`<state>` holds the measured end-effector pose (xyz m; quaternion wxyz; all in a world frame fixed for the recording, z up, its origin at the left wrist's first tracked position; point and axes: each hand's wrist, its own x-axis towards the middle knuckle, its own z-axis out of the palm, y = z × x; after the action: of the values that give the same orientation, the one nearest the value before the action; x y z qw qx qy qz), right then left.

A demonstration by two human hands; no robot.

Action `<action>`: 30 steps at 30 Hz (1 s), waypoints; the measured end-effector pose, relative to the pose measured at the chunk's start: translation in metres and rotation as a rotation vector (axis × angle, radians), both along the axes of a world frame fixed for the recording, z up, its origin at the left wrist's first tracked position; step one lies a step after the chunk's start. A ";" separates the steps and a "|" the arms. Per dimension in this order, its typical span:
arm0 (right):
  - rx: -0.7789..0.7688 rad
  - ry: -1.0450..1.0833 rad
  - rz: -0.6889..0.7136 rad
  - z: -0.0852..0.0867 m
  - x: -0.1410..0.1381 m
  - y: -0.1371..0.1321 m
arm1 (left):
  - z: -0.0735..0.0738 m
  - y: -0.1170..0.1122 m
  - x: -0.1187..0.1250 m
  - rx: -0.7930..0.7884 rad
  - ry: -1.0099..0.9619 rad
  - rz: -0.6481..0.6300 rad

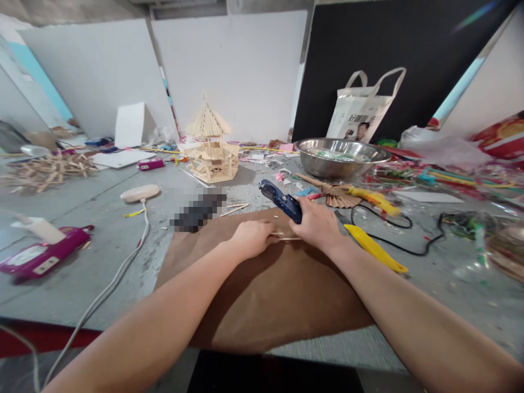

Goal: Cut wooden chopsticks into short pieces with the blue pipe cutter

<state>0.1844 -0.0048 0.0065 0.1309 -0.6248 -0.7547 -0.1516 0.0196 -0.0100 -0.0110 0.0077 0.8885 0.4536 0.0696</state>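
While my right grip [319,222] clamps a tool [282,202], my left grip [254,239] pinches a stick [289,239]. Beneath, I see a sheet [282,295] (brown).

Forearms [164,314] outstretched, fingers [267,226] curled

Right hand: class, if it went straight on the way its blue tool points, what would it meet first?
Probably the stick-built pavilion model, ahead and to the left of the right hand and blue tool; height and depth are unclear from one view.
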 end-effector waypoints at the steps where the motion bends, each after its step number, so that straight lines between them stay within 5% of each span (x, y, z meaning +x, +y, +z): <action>1: 0.004 0.005 0.001 -0.001 0.000 0.000 | 0.000 0.000 0.000 -0.005 0.015 0.019; 5: -0.004 0.055 0.004 -0.001 0.002 0.001 | -0.001 0.006 -0.006 -0.041 0.009 0.123; 8: -0.024 0.108 0.046 -0.001 0.002 0.000 | -0.002 0.010 -0.012 -0.097 -0.202 0.167; 14: 0.026 0.226 0.171 0.002 -0.002 -0.005 | 0.003 0.009 -0.012 -0.491 -0.908 0.109; 20: -0.092 0.264 0.225 0.001 0.001 -0.004 | 0.012 0.005 -0.014 -0.835 -1.169 0.112; 25: -0.123 0.348 0.234 -0.001 -0.001 -0.003 | 0.014 0.005 -0.017 -0.948 -1.379 -0.052; 30: -0.135 0.410 0.259 -0.001 -0.003 -0.003 | 0.010 0.004 -0.011 -0.814 -1.377 -0.059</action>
<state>0.1819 -0.0076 0.0053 0.2574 -0.5477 -0.7947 0.0472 0.0087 -0.0063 -0.0015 0.6117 0.5847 0.3131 0.4312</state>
